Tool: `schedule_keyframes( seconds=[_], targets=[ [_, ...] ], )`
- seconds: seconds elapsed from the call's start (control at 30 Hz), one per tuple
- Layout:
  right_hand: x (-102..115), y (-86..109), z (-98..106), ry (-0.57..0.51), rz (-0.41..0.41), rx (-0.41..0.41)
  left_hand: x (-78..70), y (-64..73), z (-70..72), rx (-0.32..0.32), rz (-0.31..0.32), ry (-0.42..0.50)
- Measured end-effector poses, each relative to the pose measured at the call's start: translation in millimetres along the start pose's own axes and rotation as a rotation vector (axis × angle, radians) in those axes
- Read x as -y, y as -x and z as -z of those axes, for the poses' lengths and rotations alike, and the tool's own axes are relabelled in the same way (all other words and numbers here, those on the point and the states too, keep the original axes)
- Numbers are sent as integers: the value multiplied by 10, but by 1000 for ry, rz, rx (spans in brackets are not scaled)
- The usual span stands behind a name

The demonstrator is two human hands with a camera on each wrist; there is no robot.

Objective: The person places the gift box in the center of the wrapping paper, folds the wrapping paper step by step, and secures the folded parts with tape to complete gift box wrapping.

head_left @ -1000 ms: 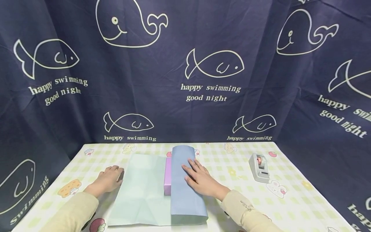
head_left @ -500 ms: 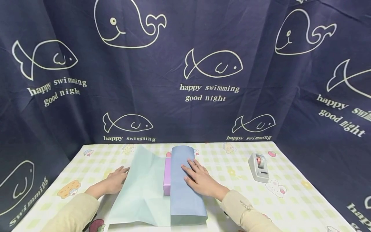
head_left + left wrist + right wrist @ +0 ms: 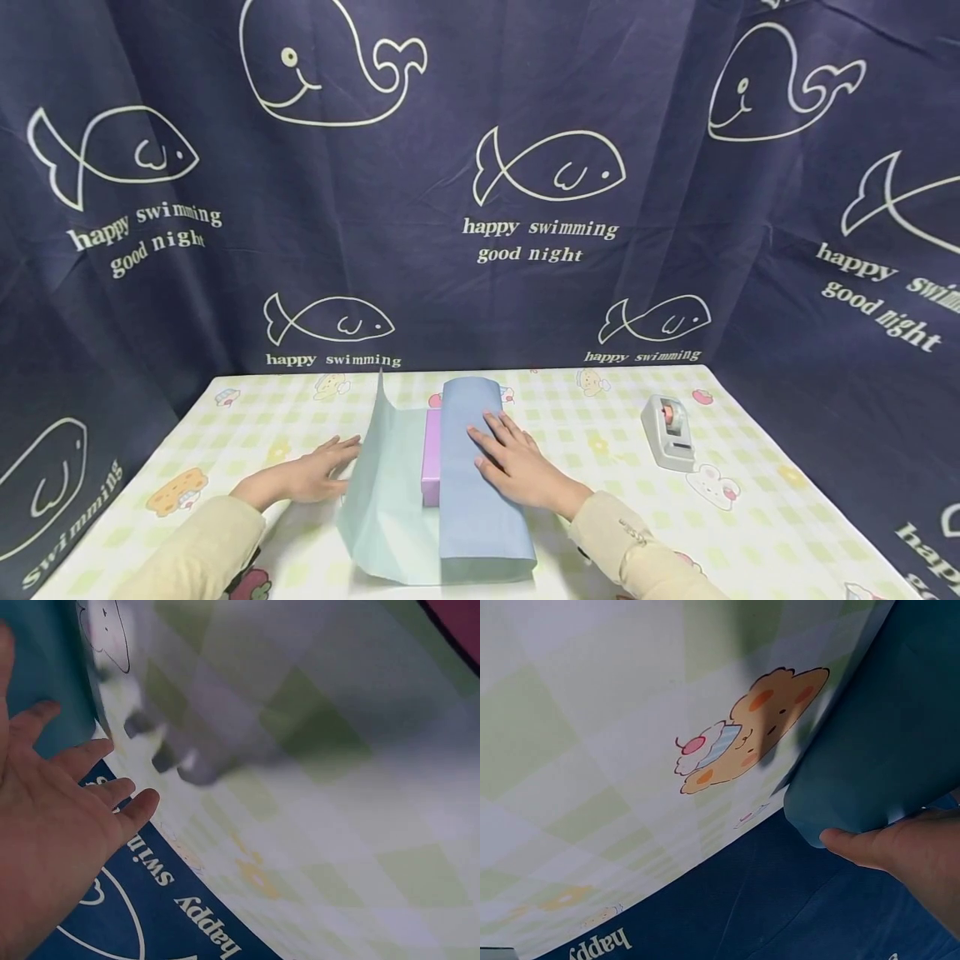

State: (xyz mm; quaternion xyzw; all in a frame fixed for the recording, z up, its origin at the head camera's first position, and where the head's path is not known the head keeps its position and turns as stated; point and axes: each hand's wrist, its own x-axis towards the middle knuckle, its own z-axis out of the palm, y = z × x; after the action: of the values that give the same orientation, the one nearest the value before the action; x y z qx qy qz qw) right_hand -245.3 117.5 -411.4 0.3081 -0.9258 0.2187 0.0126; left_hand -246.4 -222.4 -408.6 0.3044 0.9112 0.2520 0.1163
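Note:
A purple box (image 3: 431, 467) lies on a sheet of wrapping paper, pale green (image 3: 401, 533) inside and blue (image 3: 480, 521) outside. The blue flap is folded over from the right and covers part of the box. My right hand (image 3: 519, 469) rests on this flap with fingers spread; the right wrist view shows a finger along the paper's rounded side (image 3: 885, 742). On the left, the sheet's other side stands raised and curved, its far corner pointing up. My left hand (image 3: 313, 475) is behind it with extended fingers, some fingertips hidden by the paper.
A grey tape dispenser (image 3: 670, 437) with a reddish core stands at the right of the table. A green-checked cloth (image 3: 600, 508) with cartoon prints covers the tabletop. Dark blue curtains (image 3: 450, 292) with white fish drawings enclose the back and sides.
My left hand has moved right, and the paper's left side has risen from flat to upright, leaning toward the box. My right hand has stayed on the blue flap.

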Motion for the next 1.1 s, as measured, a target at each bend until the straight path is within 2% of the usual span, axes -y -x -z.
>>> schedule_keyframes(
  seconds=[0.13, 0.37, 0.57, 0.8, 0.93, 1.1],
  targets=[
    [-1, 0, -4, -2, -3, -1, -62, -45, -36, 6, 74, 43],
    [5, 3, -3, -1, -6, -7, -217, -144, -94, -8, 63, 43],
    [4, 3, -8, 5, -7, -12, -316, -222, -143, -5, 106, 36],
    [-3, -2, -28, 7, -4, -19, -378, -302, -218, 9, 90, 7],
    [-1, -1, -28, 10, -3, -20, -415, -342, -252, -17, 67, -31],
    [7, 4, -12, 7, -11, -11, -461, -399, -287, -55, 72, -50]
  ],
)
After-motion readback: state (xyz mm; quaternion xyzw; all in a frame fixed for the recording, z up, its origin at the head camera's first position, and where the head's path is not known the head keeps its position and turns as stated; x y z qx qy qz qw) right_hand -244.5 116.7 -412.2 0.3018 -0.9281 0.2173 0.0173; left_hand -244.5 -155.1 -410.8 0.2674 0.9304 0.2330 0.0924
